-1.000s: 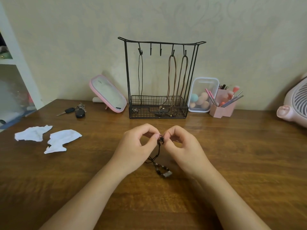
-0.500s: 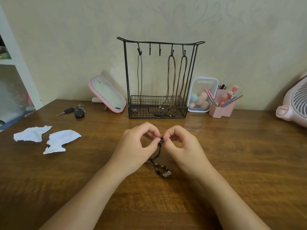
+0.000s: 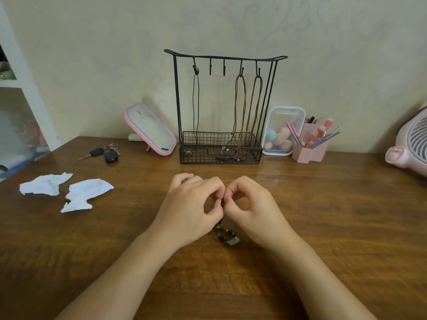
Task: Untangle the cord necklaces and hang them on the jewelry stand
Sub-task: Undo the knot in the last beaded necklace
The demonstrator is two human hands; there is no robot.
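A black wire jewelry stand stands at the back of the wooden table, with hooks along its top bar and a mesh basket at its foot. One dark cord necklace and two brown cord necklaces hang from the hooks. My left hand and my right hand meet in front of the stand and pinch a knot of a dark beaded cord necklace. Its beads and metal pendant lie on the table between my wrists. Most of its cord is hidden by my fingers.
Two crumpled white papers lie at the left. Car keys and a pink mirror sit left of the stand. A clear box of sponges, a pink brush holder and a pink fan stand at the right.
My hands have dropped slightly closer to the table and drawn tighter together on the knot. The hanging length of cord under them looks shorter.
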